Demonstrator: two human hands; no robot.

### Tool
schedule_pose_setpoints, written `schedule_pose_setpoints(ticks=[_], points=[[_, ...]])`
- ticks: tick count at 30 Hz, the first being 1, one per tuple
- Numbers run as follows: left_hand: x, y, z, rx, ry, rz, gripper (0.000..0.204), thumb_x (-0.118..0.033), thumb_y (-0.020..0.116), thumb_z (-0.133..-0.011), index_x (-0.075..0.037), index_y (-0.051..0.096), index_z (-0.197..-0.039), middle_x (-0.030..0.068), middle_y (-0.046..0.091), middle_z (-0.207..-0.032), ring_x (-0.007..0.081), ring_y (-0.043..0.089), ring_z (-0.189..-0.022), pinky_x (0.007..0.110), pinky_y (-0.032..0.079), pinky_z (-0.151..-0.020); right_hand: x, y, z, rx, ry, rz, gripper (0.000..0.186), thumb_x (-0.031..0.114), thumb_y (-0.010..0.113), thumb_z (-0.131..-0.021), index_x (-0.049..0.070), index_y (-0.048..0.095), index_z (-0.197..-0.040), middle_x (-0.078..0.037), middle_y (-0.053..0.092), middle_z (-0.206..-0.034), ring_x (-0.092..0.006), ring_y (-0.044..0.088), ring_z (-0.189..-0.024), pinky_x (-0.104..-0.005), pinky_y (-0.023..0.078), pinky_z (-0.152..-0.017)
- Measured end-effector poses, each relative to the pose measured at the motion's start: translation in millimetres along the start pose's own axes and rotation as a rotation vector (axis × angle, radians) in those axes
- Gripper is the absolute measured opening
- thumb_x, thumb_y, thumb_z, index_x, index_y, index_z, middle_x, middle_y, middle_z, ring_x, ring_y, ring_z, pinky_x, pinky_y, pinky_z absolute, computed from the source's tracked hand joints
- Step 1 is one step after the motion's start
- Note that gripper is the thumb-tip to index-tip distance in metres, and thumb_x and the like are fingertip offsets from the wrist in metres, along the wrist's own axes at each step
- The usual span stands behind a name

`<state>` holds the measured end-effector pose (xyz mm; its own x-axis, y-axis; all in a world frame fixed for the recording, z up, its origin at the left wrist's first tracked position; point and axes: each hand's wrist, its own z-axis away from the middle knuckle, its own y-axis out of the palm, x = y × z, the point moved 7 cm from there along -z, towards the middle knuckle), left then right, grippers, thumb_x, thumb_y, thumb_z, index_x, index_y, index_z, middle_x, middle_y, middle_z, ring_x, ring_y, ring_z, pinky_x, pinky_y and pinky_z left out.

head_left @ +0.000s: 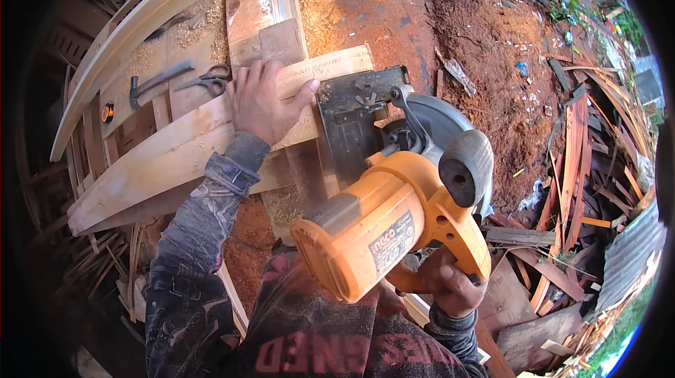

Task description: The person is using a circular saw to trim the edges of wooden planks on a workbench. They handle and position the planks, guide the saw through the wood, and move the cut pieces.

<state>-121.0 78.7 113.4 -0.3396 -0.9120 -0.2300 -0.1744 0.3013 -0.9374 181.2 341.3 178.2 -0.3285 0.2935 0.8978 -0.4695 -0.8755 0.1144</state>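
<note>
My left hand [264,104] grips a pale wooden board [183,132], with its fingers over the far edge and its thumb stretched toward the cut end. The board runs from lower left up to the saw. In my right hand [450,283] is the rear handle of an orange circular saw [365,227]; my fingers wrap round it. The saw's dark base plate [348,121] lies against the board's right end, just right of my left thumb. A grey guard covers much of the blade. Whether the blade spins cannot be told.
A hammer [158,82], scissors [207,81] and an orange-black tape measure [107,113] lie on the planks at left. A long curved wooden strip [133,33] bends around them. Sawdust covers the reddish ground. Scrap wood [573,160] piles up at right beside a corrugated sheet [633,258].
</note>
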Motion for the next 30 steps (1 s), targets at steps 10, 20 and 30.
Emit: schedule_pose_setpoints(ticks=[10,20,30], points=[[-6.8,-6.5,-2.5,0.086,-0.008,-0.037,0.059,-0.060,0.072,-0.086,-0.008,0.066,-0.112,0.0117,0.063,-0.110,0.0327,0.057,-0.109,0.049,0.040,-0.096,3.5,1.3,-3.7,0.024,0.074,-0.155,0.036,0.008,0.075,-0.075,-0.011,0.067,-0.104,-0.007,0.067,-0.077,-0.0144,0.060,-0.064,-0.0267,0.047,-0.059],[-4.6,-1.7,-4.1,0.021,0.018,-0.012,0.058,-0.064,0.072,-0.083,-0.011,0.066,-0.105,0.0085,0.059,-0.101,0.0299,0.053,-0.101,0.048,0.038,-0.093,19.8,14.7,-11.0,0.015,0.055,-0.195,0.035,0.009,0.074,-0.076,-0.013,0.066,-0.102,-0.008,0.066,-0.071,-0.0145,0.058,-0.057,-0.0277,0.046,-0.055],[-2.6,-1.9,-2.8,0.007,0.008,-0.007,0.057,-0.063,0.071,-0.085,-0.011,0.066,-0.105,0.0082,0.058,-0.102,0.0297,0.052,-0.103,0.048,0.037,-0.095,12.7,9.5,-15.4,0.008,0.042,-0.157,0.041,0.012,0.075,-0.075,-0.012,0.067,-0.107,-0.006,0.068,-0.077,-0.0137,0.060,-0.062,-0.0261,0.048,-0.059]])
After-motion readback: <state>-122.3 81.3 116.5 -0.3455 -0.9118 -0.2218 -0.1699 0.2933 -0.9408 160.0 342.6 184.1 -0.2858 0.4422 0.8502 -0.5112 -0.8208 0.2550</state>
